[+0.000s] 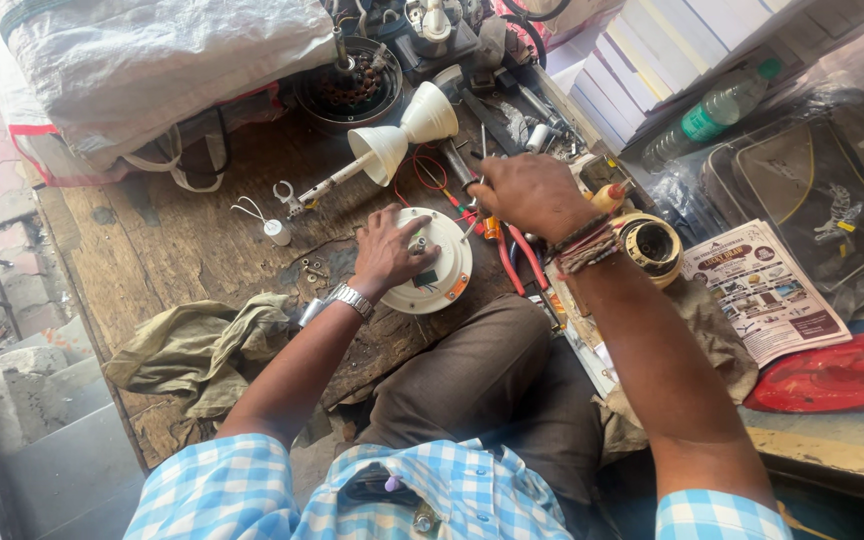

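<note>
Sitting at a worn wooden desk, the person bends over small repair work. Checked blue sleeves and brown trousers fill the near edge; an olive rag lies crumpled to the left.

Left hand, metal watch on the wrist, rests flat on a round white housing, fingers spread and pressing it down. Housing sits on the desk just ahead of the knees. A dark part shows on its face and an orange tab at its rim.

Right hand, thread bands at the wrist, hovers just beyond the housing, fingers curled shut around a thin tool whose tip pokes up; cannot tell what kind. Red-handled pliers lie under that hand.

Loose screws lie left of the housing, so by my reading it is opened up and not yet refastened. A second ring-shaped part waits to the right.

Farther out: a white double-cone piece on a rod, red wire, a wound motor core. Beyond, a white sack, stacked boxes, a bottle, a leaflet.
</note>
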